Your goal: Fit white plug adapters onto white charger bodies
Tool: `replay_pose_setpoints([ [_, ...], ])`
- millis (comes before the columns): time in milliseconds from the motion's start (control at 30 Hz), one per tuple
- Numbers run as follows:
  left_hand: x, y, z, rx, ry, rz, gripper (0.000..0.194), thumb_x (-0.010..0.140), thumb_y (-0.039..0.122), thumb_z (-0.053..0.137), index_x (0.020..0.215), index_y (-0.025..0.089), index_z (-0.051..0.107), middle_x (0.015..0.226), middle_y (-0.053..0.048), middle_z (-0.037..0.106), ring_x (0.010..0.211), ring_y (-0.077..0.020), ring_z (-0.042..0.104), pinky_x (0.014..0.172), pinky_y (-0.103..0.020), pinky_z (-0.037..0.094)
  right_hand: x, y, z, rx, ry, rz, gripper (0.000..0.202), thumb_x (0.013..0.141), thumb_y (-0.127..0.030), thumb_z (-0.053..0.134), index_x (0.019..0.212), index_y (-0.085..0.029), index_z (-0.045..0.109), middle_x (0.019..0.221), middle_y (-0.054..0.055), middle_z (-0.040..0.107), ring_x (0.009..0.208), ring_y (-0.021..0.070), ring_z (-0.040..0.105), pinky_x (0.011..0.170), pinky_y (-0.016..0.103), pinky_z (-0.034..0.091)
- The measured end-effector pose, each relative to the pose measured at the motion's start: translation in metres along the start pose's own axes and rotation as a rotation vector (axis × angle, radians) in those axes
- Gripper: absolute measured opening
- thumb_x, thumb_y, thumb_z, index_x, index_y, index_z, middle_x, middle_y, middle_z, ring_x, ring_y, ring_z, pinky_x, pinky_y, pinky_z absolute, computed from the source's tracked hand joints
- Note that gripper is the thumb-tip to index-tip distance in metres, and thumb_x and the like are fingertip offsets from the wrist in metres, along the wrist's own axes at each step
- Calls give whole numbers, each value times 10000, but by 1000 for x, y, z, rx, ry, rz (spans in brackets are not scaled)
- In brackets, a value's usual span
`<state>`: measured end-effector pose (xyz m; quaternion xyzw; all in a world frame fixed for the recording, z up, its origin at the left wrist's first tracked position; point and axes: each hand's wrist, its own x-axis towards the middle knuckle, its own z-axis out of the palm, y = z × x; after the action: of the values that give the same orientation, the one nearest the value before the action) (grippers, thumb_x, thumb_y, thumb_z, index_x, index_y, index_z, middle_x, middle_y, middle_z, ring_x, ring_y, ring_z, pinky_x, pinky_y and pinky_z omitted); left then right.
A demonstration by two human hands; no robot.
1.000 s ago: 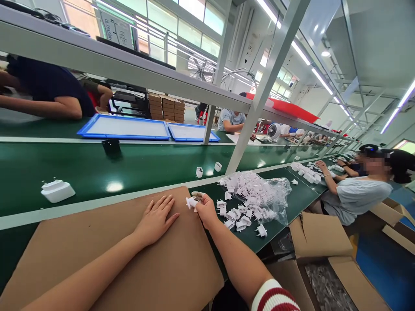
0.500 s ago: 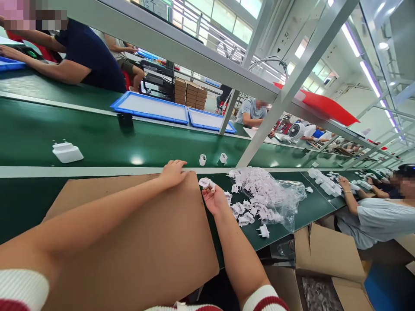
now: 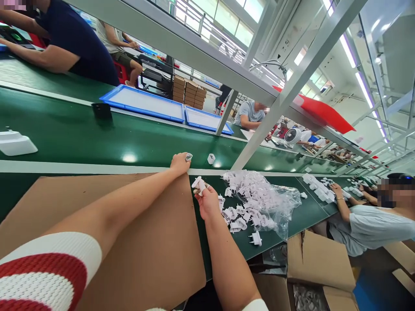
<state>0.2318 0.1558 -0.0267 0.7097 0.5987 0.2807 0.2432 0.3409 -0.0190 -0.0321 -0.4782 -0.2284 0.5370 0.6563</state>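
Observation:
My left hand [image 3: 180,166] reaches past the cardboard sheet's far corner to the green conveyor belt. Its fingers are closed on a small white charger body [image 3: 188,157], whose open end shows dark inside. Nearer to me, my right hand [image 3: 207,201] pinches a white plug cover [image 3: 199,184] above the worktable. Another white charger body [image 3: 211,159] stands on the belt, right of my left hand. Beside my right hand lies a heap of white plug covers [image 3: 246,185], partly in a clear plastic bag [image 3: 283,198].
A large cardboard sheet [image 3: 145,242] covers the table before me. A slanting metal post [image 3: 259,125] rises beyond the heap. Blue-rimmed trays [image 3: 145,102] line the belt's far side. An open carton [image 3: 319,259] stands low at right, near a seated co-worker [image 3: 366,224].
My left hand has moved from the cardboard's edge to the belt and taken hold of a charger body. The things on the belt have shifted left. My right hand keeps its plug cover.

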Motion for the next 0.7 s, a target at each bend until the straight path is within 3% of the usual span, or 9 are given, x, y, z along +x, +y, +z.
replay_pose_setpoints([
  [133, -44, -15, -35, -109, -94, 120, 534, 909, 349, 645, 1409, 164, 632, 1353, -122, 747, 1179, -280, 717, 1090, -408, 543, -2, 1, 2, -268, 51, -215, 313, 723, -359, 890, 955, -185, 773, 860, 31, 775, 705, 138, 634, 652, 258, 522],
  [233, -100, -34, -55, -181, -173, 167, 517, 863, 470, 668, 1301, 194, 660, 1208, -81, 796, 1018, -269, 756, 962, -380, 599, -9, 0, 4, -389, 65, -354, 320, 762, -390, 866, 1005, -202, 776, 938, 30, 763, 790, 150, 653, 749, 270, 553],
  [300, -139, -47, -63, -233, -227, 176, 512, 843, 551, 683, 1224, 210, 672, 1131, -64, 805, 991, -270, 758, 905, -370, 611, -17, -1, 5, -487, 12, -433, 284, 808, -408, 836, 1004, -208, 789, 968, 37, 737, 832, 162, 660, 785, 283, 557],
  [400, -183, -63, -63, -318, -297, 173, 545, 842, 595, 689, 1238, 222, 676, 1168, -65, 791, 1015, -276, 748, 887, -367, 611, -29, -3, 4, -699, -170, -579, 195, 883, -368, 777, 996, -213, 812, 1037, 64, 703, 929, 198, 675, 841, 317, 557],
  [533, -199, -73, -54, -344, -180, 224, 601, 795, 659, 723, 1198, 212, 715, 1163, -104, 752, 1051, -305, 693, 911, -404, 592, -37, 1, 0, -974, -416, -752, 255, 911, -154, 644, 1108, -197, 801, 1115, 109, 700, 1099, 250, 657, 986, 381, 547],
  [700, -191, -73, -51, -321, -152, 304, 426, 849, 633, 678, 900, 210, 689, 899, -73, 713, 929, -276, 642, 811, -366, 527, -43, 9, 5, -1301, -504, -877, 343, 949, -86, 561, 1233, -167, 735, 1142, 139, 663, 1134, 280, 604, 1016, 416, 519],
])
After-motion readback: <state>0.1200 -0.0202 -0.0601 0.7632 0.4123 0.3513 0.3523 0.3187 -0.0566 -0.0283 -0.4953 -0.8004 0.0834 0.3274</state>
